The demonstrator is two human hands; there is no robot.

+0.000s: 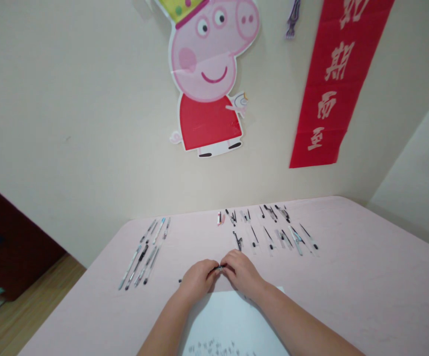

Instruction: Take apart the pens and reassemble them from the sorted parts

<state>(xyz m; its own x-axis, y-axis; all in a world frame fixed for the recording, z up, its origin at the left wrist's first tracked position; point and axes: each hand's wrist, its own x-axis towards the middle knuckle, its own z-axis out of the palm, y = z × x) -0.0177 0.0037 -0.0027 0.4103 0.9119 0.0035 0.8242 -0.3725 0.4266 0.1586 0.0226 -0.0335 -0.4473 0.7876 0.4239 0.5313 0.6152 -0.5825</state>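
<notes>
My left hand (196, 279) and my right hand (241, 269) meet over the pink table (366, 277), fingers curled round a dark pen (219, 268) held between them. The pen's tip (180, 281) sticks out to the left of my left hand. A white sheet of paper (232, 321) with small scribbles at its near edge lies under my forearms.
Several assembled pens (143, 254) lie in rows at the left. Several loose pen parts, caps and refills (273, 232) are spread at the back right. A cartoon pig cutout (209, 74) and a red banner (333, 84) hang on the wall. A wooden floor (21, 316) shows at left.
</notes>
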